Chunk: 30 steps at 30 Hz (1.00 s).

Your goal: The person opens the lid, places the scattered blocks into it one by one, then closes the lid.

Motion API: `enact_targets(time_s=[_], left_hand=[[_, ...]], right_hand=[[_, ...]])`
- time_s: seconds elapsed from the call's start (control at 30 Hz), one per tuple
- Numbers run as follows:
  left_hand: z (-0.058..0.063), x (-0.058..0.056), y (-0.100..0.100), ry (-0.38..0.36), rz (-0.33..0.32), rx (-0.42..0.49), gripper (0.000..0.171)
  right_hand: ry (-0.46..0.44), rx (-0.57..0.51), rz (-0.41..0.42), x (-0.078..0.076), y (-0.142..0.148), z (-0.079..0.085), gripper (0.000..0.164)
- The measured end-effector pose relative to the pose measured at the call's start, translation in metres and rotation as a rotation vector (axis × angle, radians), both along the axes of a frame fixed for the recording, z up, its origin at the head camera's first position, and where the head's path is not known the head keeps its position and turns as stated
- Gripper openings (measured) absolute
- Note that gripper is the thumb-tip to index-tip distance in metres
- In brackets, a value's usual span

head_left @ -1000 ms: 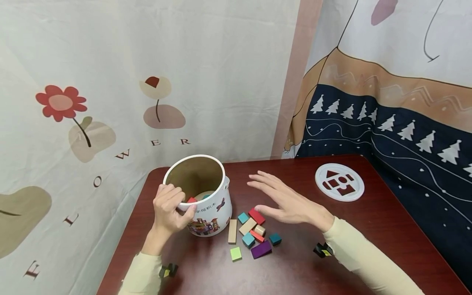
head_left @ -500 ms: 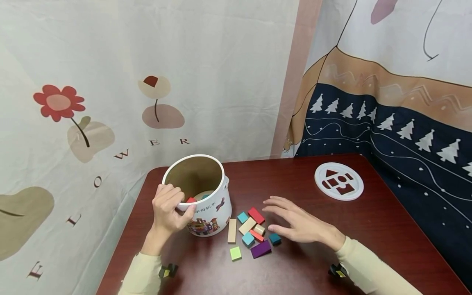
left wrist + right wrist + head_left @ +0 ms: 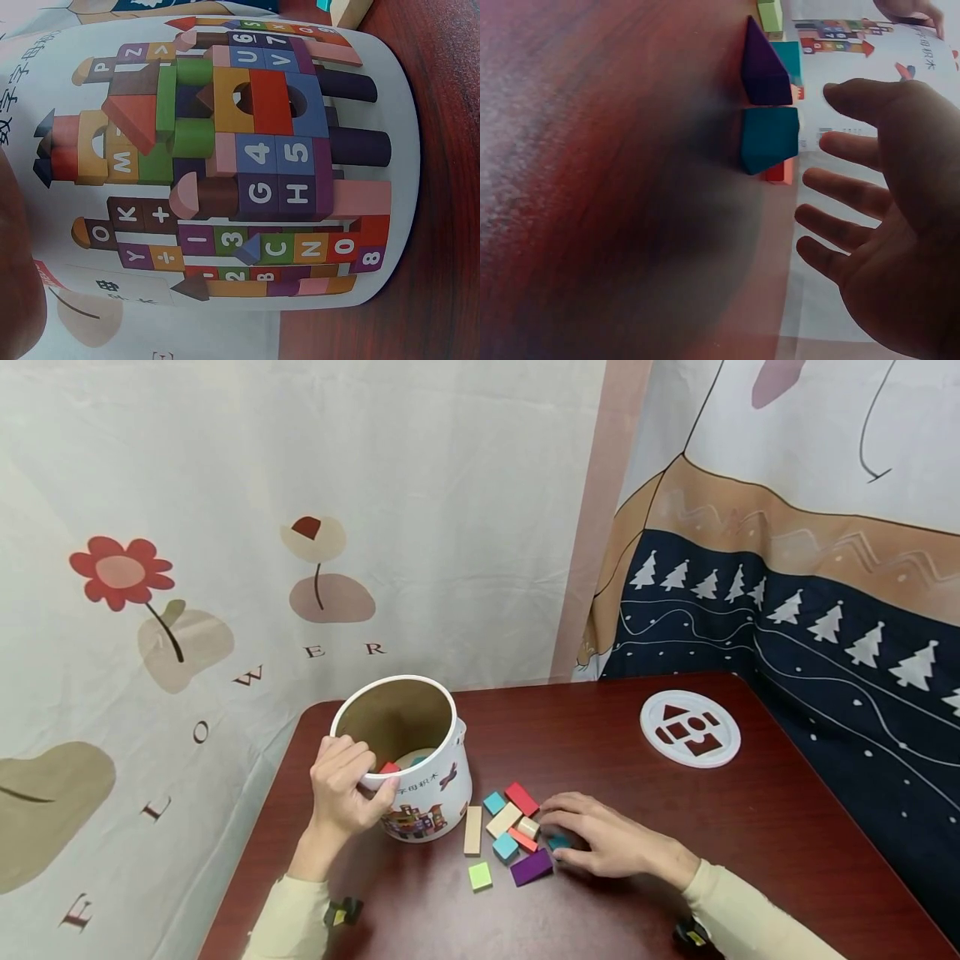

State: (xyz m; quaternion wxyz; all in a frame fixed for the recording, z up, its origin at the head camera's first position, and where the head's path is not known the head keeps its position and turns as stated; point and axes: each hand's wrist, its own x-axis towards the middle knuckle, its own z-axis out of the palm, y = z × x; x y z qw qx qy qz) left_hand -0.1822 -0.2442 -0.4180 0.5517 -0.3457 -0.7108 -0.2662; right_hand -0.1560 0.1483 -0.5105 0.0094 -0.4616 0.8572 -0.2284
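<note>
plainly, the right hand point(image 3: 611, 837) is the nearer of the two hands to the dark teal block point(image 3: 558, 842), which sits on the worktop point(image 3: 600, 927) partly hidden between that hand's thumb and forefinger. the block looks about as wide as it is long, so no clear long axis shows; it lies to the left of the right palm. this hand is spread fairly wide, fingers loosely bent and apart in the right wrist view; whether any fingertip touches the block, i cannot tell. the purple block point(image 3: 532, 867) does have a long axis, slanting so that one end points at the right thumb's tip, just beside it. well over on the other side, the left hand point(image 3: 345, 781) grips the rim of the white bucket point(image 3: 427, 793), whose mouth faces up between the hands, nearer the left. the other loose blocks point(image 3: 503, 820) also lie between the two hands, to the right of the bucket.
</note>
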Motion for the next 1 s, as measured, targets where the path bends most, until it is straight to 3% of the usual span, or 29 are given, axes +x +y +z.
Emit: enact_targets(time_s=[0.3,0.63,1.0], left_hand=[[0.001,0.0,0.0,0.006,0.0,0.001,0.04],[0.001,0.001,0.001,0.0,0.003,0.001,0.04],[0.001,0.001,0.001,0.001,0.006,0.001,0.041]], right_hand=[[0.015,0.05,0.01,0.003,-0.001,-0.01,0.036],[0.085,0.066,0.017,0.001,-0.004,-0.013,0.03],[0.098,0.08,0.008,0.001,-0.006,-0.015,0.023]])
